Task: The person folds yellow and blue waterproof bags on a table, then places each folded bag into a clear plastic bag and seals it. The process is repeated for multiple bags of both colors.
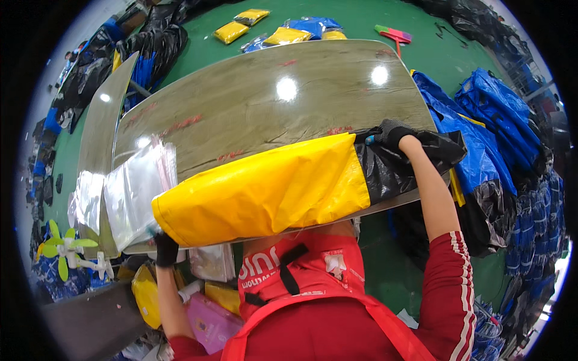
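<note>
A folded yellow-and-black coated-fabric piece [271, 186] lies along the near edge of a glossy greenish-brown table [241, 102]. Its left and middle part is smooth yellow, while the right end is crumpled and black. My right hand [391, 133], in a dark glove with a teal fingertip showing, is closed on the upper edge of the black end. At the lower left corner of the yellow part, my left hand [165, 246], also gloved, pinches the edge; its fingertips are partly hidden. Beside that corner a stack of clear plastic bags [141, 186] rests on the table.
Blue and black coated-fabric pieces [475, 132] are heaped right of the table. Wrapped yellow packets [289, 36] and a pink-and-green broom [394, 35] lie on the green floor beyond. A small green-bladed fan [66, 246] stands at left, near a second tabletop [99, 132].
</note>
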`<state>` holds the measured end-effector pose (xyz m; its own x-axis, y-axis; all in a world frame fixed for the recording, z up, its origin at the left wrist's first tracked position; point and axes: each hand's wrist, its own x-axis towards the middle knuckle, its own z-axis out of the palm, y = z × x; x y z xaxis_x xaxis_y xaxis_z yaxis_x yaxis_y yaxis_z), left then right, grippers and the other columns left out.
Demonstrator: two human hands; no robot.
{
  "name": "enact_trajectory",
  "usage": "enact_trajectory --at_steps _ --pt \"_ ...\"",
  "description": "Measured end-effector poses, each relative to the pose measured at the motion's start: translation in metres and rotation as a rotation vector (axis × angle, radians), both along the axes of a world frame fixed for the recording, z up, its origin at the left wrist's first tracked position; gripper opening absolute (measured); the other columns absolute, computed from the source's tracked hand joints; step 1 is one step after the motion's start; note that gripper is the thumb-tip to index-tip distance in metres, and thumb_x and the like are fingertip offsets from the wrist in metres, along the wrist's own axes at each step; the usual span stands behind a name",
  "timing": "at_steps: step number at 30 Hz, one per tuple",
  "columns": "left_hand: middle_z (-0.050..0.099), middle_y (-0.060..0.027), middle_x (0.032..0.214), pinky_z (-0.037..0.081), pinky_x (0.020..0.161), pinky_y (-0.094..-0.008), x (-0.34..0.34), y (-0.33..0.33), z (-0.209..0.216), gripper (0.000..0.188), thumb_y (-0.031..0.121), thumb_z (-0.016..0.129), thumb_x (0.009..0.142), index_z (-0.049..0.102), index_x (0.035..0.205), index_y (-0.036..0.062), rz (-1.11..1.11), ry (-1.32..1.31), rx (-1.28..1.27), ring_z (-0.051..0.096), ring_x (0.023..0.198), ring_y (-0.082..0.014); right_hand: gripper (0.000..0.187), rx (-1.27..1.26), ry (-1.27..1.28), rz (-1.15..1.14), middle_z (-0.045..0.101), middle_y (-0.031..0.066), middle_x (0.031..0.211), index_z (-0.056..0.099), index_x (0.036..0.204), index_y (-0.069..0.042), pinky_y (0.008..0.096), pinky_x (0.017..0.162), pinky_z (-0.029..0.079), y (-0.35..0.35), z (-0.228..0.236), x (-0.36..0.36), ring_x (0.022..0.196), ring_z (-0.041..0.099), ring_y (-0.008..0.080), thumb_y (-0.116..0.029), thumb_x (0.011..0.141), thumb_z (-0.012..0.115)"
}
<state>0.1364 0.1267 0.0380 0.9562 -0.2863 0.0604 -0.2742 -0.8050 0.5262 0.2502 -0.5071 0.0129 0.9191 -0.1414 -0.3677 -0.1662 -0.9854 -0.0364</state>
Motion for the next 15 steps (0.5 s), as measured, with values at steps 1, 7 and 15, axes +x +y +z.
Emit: enact_trajectory --at_steps 1,7,15 --pt "0.048 -0.0188 0.133 0.030 0.105 -0.0452 -0.013 -0.005 -0.008 0.057 0.024 0.061 0.089 0.042 0.138 0.0016 0.172 0.054 -0.286 0.043 0.123 -0.0362 0.063 -0.086 -0.021 -0.003 0.068 0.0220 0.099 0.071 0.099 -0.003 0.0443 0.084 0.051 0.005 -0.001 0.000 0.094 0.065 0.0381 -0.060 0.073 0.067" --pt "0.056 -0.0188 0.127 0.036 0.102 -0.0411 -0.014 -0.038 -0.074 0.062 0.019 0.067 0.087 0.040 0.138 -0.0021 0.408 0.216 -0.169 0.049 0.117 -0.0340 0.062 -0.133 -0.038 -0.020 0.069 0.0198 0.099 0.072 0.099 -0.007 0.0464 0.084 0.051 0.005 0.000 -0.019 0.094 0.066 0.0370 -0.064 0.080 0.056" --pt "0.031 -0.0245 0.149 0.016 0.113 -0.0573 0.018 -0.275 0.029 0.062 0.043 0.054 0.090 0.045 0.137 0.0049 -0.234 -0.522 -0.257 0.026 0.137 -0.0462 0.050 -0.103 -0.159 -0.045 0.068 0.0179 0.105 0.071 0.105 -0.010 0.0433 0.088 0.050 0.032 0.013 -0.024 0.099 0.066 0.0329 -0.052 0.084 0.055"
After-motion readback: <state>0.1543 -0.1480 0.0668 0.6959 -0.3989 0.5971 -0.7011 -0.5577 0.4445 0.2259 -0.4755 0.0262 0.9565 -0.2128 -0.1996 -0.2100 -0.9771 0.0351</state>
